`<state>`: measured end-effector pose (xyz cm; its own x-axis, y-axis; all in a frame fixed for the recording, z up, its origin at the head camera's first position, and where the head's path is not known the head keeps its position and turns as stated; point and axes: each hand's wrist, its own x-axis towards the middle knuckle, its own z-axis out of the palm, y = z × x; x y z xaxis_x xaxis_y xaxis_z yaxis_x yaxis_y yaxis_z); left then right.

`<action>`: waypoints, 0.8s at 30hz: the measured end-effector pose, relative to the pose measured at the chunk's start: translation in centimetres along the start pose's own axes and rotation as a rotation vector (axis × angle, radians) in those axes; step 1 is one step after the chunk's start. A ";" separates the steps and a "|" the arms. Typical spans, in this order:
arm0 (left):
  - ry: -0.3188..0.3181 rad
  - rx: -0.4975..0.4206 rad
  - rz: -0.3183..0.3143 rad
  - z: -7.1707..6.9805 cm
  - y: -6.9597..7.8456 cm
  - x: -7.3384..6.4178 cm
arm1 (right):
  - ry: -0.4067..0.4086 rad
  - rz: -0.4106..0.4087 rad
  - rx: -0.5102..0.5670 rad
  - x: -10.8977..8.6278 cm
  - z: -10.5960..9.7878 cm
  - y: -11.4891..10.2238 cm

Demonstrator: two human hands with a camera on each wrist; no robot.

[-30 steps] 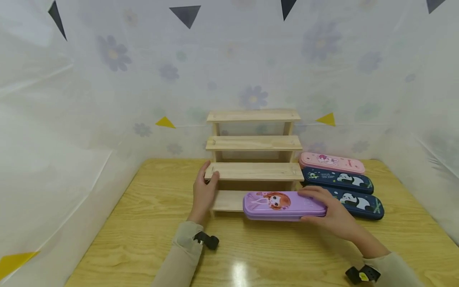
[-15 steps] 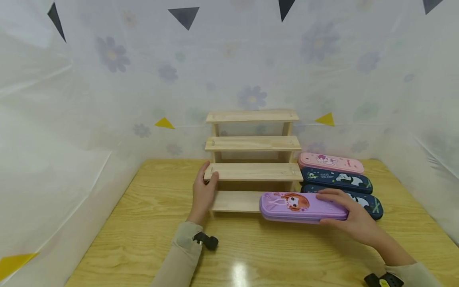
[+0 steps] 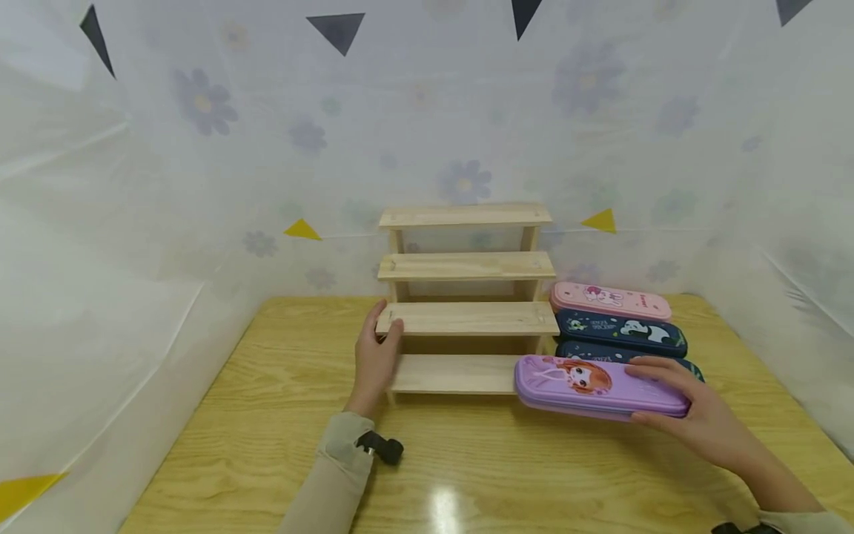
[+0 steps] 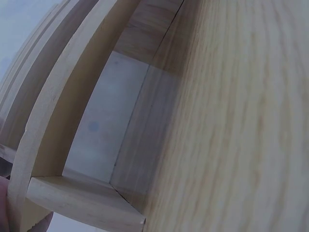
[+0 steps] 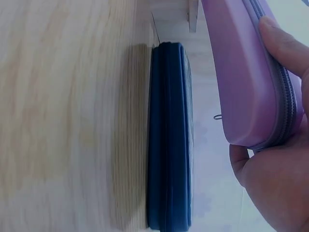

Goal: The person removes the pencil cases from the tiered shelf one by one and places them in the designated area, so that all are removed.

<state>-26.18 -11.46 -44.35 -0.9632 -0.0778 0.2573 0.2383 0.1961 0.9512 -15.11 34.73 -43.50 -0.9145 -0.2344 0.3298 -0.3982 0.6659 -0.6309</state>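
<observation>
My right hand [image 3: 700, 419] grips the right end of a purple pencil case [image 3: 620, 389] with a cartoon girl on its lid. The thumb lies along the near side and the fingers reach over the far side. In the right wrist view, the purple case's zipper [image 5: 285, 101] shows, and the case is held up off the table. It overlaps the front navy pencil case [image 3: 587, 351] in the head view. At the left end of a four-step wooden rack [image 3: 467, 319], my left hand [image 3: 376, 363] holds the second step from the bottom, thumb on top.
Behind the front navy case lie another navy panda case [image 3: 600, 330] and a pink rabbit case [image 3: 614, 300], all right of the rack. Everything stands on a wood-grain table [image 3: 280, 415], with a flowered white sheet [image 3: 427, 111] hanging around it.
My right hand has moved right with the purple case, away from the front of the rack's lowest step and across the front navy case. The left hand keeps its hold on the rack.
</observation>
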 end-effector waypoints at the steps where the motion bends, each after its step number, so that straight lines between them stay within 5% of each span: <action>1: -0.003 0.003 -0.001 -0.1 0.4 -0.2 | -0.005 0.004 -0.002 -0.2 -0.2 0.1; 8: -0.004 0.008 -0.009 -0.2 2.2 -0.9 | 0.017 0.011 -0.015 -1.3 -1.2 0.8; 15: 0.042 0.019 0.017 0.3 -1.8 0.8 | 0.068 0.012 -0.040 -2.0 -2.4 1.6; 24: 0.038 0.018 0.001 0.3 -1.7 0.6 | 0.068 0.102 -0.096 -3.3 -3.3 2.8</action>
<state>-27.21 -11.52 -45.82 -0.9576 -0.1147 0.2645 0.2363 0.2134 0.9480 -13.00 39.69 -44.01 -0.9414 -0.1157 0.3168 -0.2921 0.7494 -0.5942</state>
